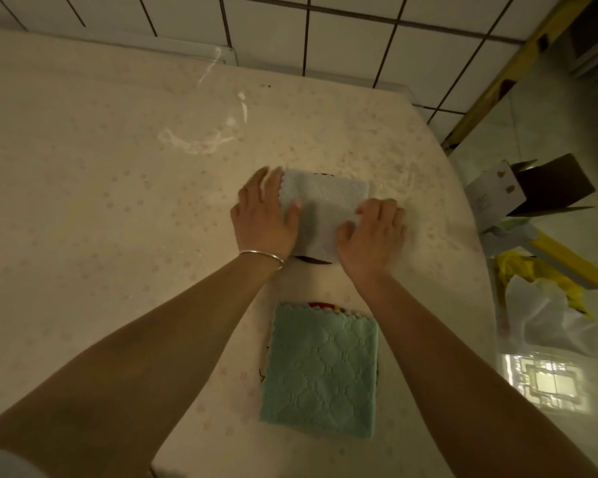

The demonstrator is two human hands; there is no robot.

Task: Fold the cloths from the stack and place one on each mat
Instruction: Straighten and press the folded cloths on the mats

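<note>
A folded pale blue cloth lies on a mat whose dark edge peeks out under its near side. My left hand lies flat on the cloth's left edge, fingers spread. My right hand presses on the cloth's right near corner with fingers curled. Nearer to me, a folded green quilted cloth rests on a second mat, of which only a colourful sliver shows at its far edge. No stack of cloths is in view.
The table wears a cream flowered cover and meets a white tiled wall at the back. Past the right edge, on the floor, are an open cardboard box, a yellow item and a white plastic bag.
</note>
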